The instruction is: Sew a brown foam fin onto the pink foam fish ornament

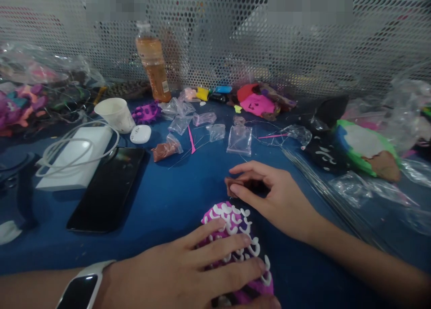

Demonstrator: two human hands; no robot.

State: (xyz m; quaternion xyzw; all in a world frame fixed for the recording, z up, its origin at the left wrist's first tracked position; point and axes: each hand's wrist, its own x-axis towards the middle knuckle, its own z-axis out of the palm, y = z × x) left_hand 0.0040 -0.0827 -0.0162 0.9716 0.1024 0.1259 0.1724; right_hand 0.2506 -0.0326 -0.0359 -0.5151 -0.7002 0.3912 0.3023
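Note:
My left hand (208,268) lies with its fingers spread over a pink and black clay piece (227,208) at the front of the table. Small white curved clay strips (255,246) cover that piece like scales; my palm hides its lower part. Just beyond its top end, my right hand (266,187) is closed in a pinch, thumb against fingers, on a lump of brown clay (230,186). A packet of brown clay (166,148) rests farther back on the left.
On the left are a black phone (107,187), a white box (79,158) with a coiled cable, and a paper cup (116,116). A drink bottle (153,64) stands by the mesh panel (215,39). Thin wires (319,183) and a green-edged clay piece (367,143) lie right.

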